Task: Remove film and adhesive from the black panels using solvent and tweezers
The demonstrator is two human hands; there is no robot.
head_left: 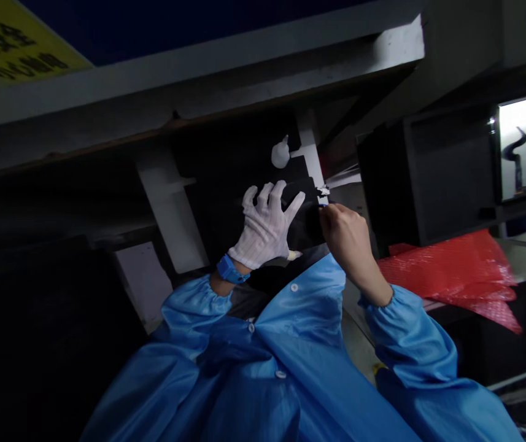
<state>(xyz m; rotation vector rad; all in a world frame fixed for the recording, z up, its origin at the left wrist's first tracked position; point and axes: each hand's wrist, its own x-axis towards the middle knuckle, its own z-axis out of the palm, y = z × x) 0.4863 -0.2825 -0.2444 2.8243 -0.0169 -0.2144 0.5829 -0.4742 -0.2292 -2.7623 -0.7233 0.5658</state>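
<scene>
— Two hands were up on one dark panel (pixel 306 224), dead centre. The left hand (pixel 265 227), gloved, lay flat on it with fingers spread. The bare right hand (pixel 343 236), at its three o'clock, was pinched shut on a small white tab (pixel 323 191).
— Risk?
— A hard tug could tear the tab, I'd judge, or bare skin could smudge the panel.
— Containers?
— Black box (pixel 488 350) at four o'clock, red bubble wrap (pixel 451 270) draped over it; contents hidden.

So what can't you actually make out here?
Head view only.
Dark object between the hands: lost in shadow, partly behind the gloved left hand.
Small white piece at the fingertips of the right hand: too small to identify.
Yellow sign: cut off by the top-left corner, lettering blurred.
</scene>
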